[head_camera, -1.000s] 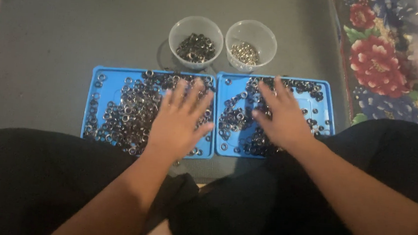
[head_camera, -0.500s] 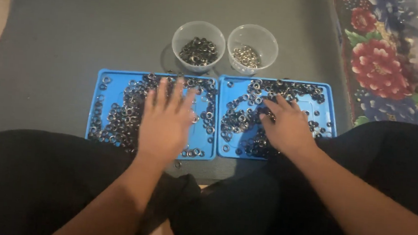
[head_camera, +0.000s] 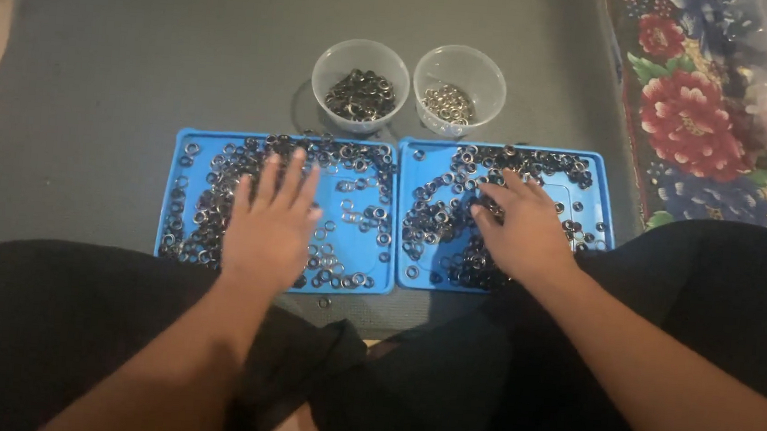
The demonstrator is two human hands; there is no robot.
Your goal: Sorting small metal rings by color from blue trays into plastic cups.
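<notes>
Small dark metal rings [head_camera: 221, 195] fill both shallow blue plastic trays [head_camera: 362, 283]; your left hand [head_camera: 270, 225] slid toward its near edge, right hand [head_camera: 521, 231] stayed, fingers spread flat.

Left hand [head_camera: 272, 223] shifted left on tray; right hand [head_camera: 517, 228] drew back slightly.

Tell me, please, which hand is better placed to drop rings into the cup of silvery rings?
Probably the right hand: it lies on the right tray, just below that cup. The left hand is farther away.
</notes>
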